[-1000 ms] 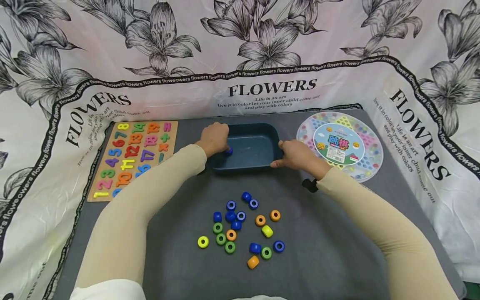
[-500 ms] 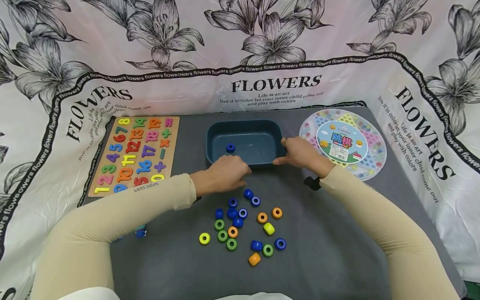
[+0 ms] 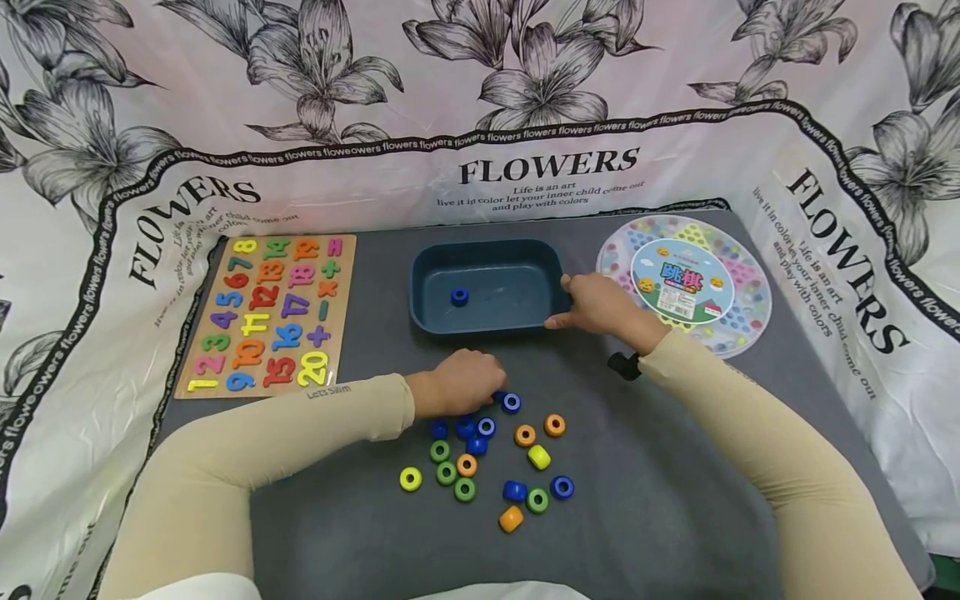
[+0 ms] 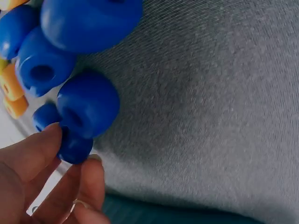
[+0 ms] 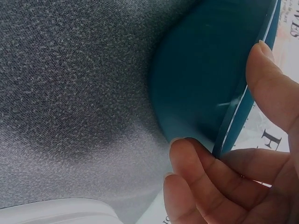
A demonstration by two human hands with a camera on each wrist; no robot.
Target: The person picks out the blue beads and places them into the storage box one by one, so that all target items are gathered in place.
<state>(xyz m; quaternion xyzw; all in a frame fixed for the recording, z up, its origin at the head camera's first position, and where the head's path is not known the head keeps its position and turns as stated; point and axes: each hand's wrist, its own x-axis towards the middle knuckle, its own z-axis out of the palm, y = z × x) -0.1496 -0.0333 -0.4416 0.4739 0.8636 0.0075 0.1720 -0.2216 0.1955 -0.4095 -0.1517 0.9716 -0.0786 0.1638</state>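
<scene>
My left hand is over the far end of the bead group in the head view. Its thumb and fingertips pinch a small blue bead, with several blue beads close beside it in the left wrist view. My right hand holds the right end of the dark teal tray; the thumb lies along the rim and the fingers bend under the wall. One blue bead lies inside the tray, left of its middle. Nearer the body are green beads, orange beads and yellow beads.
A wooden number board lies at the left. At the right, behind the right hand, is a round board game with a colourful label. A white flower-print sheet borders the back and sides of the grey table.
The left hand has let go of a blue bead inside the tray, come back toward the body and pinched another blue bead. The right hand stays on the tray.
</scene>
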